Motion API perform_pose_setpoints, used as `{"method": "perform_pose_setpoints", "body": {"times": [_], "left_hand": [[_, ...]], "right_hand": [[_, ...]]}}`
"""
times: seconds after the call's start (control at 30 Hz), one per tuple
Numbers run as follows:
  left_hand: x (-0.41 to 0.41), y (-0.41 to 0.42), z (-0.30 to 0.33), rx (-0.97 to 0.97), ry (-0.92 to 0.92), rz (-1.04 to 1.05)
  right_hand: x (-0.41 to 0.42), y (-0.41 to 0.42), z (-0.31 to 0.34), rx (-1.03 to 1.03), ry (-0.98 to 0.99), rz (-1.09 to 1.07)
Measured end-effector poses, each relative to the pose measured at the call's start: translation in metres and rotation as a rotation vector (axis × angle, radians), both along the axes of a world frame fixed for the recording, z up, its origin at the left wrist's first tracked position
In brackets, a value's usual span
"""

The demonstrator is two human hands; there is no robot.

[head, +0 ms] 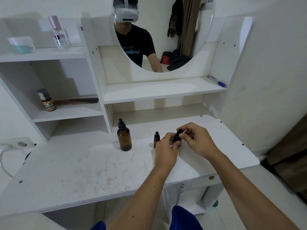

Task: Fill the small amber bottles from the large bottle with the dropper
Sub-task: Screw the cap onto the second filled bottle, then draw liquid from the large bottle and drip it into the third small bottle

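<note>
The large amber bottle (124, 137) stands upright on the white desk (83, 163), its black dropper cap on. To its right a small amber bottle (156, 138) with a black dropper cap stands just behind my left hand (166, 151). A second small amber bottle (177, 136) is held between both hands. My left hand grips its body, mostly hiding it. The fingers of my right hand (197, 141) pinch its black dropper cap at the top.
A shelf unit with a round mirror (166, 35) rises behind the desk. A perfume bottle (60, 34) and a tub (21, 44) sit on the upper left shelf, a small labelled bottle (46, 100) below. A blue pen (216, 81) lies on the middle shelf. A power strip (15, 144) is at left.
</note>
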State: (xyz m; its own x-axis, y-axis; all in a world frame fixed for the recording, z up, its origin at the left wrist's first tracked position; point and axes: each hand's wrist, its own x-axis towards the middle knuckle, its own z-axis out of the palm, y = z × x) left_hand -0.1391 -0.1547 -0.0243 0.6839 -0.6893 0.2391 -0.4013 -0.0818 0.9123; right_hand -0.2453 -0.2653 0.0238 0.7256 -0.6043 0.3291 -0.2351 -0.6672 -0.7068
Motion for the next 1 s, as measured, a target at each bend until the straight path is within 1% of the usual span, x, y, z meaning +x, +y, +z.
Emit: {"method": "perform_pose_setpoints", "body": {"times": [0.1,0.2,0.43,0.67,0.8,0.9,1.0], "left_hand": [[0.000,-0.001,-0.001,-0.010,0.005,-0.010],[0.001,-0.001,-0.001,-0.023,0.012,-0.012],[0.002,-0.008,-0.008,-0.016,-0.058,0.018],[0.002,-0.010,-0.010,-0.019,-0.044,0.032],[0.001,-0.009,-0.012,-0.014,-0.073,0.041],[-0.003,-0.002,-0.004,-0.009,-0.065,0.034],[-0.011,0.012,0.011,0.036,-0.104,0.021]], "right_hand": [[-0.001,-0.002,0.001,-0.042,0.016,0.034],[-0.002,-0.002,0.000,-0.035,0.036,0.058],[0.005,0.000,-0.004,-0.041,0.012,-0.043],[0.009,0.005,-0.009,-0.038,-0.005,-0.127],[0.010,0.008,-0.009,-0.035,0.003,-0.149],[0.011,0.011,-0.007,-0.029,-0.001,-0.154],[0.006,0.015,-0.003,0.003,0.002,-0.143]]}}
